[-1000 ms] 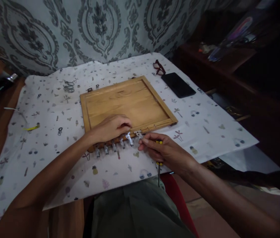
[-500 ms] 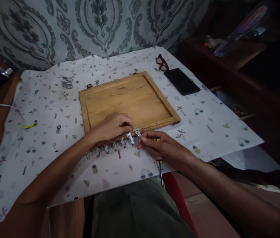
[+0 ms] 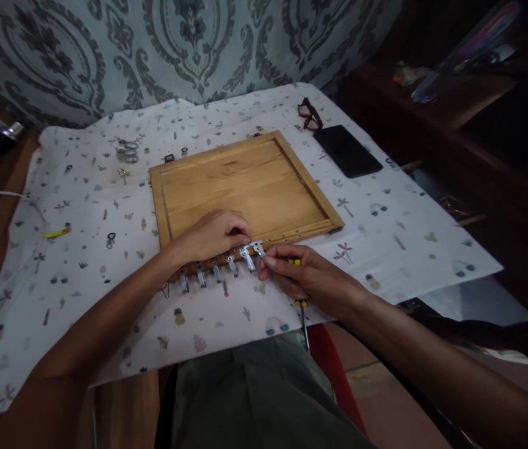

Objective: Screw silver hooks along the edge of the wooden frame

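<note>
A framed wooden panel (image 3: 245, 181) lies on the table with a row of several small silver metal clips (image 3: 217, 272) along its near edge. My right hand (image 3: 305, 271) pinches a T-shaped metal clip (image 3: 259, 249) between thumb and fingertips, at the panel's edge beside the last one in the row. In the same hand is a screwdriver (image 3: 304, 321) with a yellow and black handle, its shaft pointing down toward me. My left hand (image 3: 214, 234) rests over the near frame rail, fingers curled and fingertips close to that clip; whatever they pinch is too small to make out.
More silver metal pieces (image 3: 126, 151) lie at the back left of the patterned tablecloth (image 3: 95, 262). A black phone (image 3: 348, 151) and glasses (image 3: 309, 114) are at the back right. A yellow object (image 3: 55, 232) and a white cable (image 3: 15, 194) lie on the left.
The view has shifted slightly. The clip in my right hand sits a touch closer to its neighbour in the row; both hands keep nearly the same pose.
</note>
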{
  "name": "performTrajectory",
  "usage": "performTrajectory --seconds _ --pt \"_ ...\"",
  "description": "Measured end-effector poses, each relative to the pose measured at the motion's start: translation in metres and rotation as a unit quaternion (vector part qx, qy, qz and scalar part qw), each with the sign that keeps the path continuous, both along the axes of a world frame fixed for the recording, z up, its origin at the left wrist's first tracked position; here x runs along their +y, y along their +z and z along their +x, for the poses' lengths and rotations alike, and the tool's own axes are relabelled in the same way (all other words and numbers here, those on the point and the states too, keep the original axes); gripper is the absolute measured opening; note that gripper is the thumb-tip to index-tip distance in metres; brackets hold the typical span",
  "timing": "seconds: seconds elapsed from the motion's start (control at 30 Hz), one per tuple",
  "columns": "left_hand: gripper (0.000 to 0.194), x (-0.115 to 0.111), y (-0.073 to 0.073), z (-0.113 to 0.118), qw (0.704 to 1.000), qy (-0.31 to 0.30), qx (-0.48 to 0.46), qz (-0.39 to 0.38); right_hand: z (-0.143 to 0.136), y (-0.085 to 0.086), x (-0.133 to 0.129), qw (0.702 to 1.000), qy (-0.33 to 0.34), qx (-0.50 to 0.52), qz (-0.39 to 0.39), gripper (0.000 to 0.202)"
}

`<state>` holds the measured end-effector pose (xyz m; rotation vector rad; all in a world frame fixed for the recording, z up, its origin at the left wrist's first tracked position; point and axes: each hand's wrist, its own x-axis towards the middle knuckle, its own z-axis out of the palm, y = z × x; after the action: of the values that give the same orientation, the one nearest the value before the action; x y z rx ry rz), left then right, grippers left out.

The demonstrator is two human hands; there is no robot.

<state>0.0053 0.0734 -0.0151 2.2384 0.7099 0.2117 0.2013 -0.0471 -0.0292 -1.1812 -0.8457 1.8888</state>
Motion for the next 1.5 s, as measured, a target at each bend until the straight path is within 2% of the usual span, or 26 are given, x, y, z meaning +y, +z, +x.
performTrajectory --seconds 0.5,0.73,1.07,1.27,1.5 --pt "0.010 -0.001 -0.001 0.003 1.000 0.025 0.001 -0.017 0.001 -0.001 0.002 1.000 0.008 -0.001 0.010 0.033" --pt "0.013 -0.004 -0.003 0.005 0.999 0.045 0.000 -0.013 0.002 -0.001 0.002 1.000 0.011 -0.002 0.009 0.036" --pt "0.022 -0.004 -0.001 0.007 0.999 0.041 0.002 -0.016 0.002 -0.002 0.003 1.000 0.004 -0.004 -0.019 0.044" --pt "0.022 -0.005 0.001 0.008 0.999 0.047 0.011 -0.019 0.005 0.004 -0.003 0.998 -0.022 -0.042 -0.043 0.056" --pt "0.022 -0.006 0.004 0.008 0.998 0.049 0.015 -0.027 0.006 0.010 -0.007 0.993 -0.021 -0.116 -0.010 0.051"
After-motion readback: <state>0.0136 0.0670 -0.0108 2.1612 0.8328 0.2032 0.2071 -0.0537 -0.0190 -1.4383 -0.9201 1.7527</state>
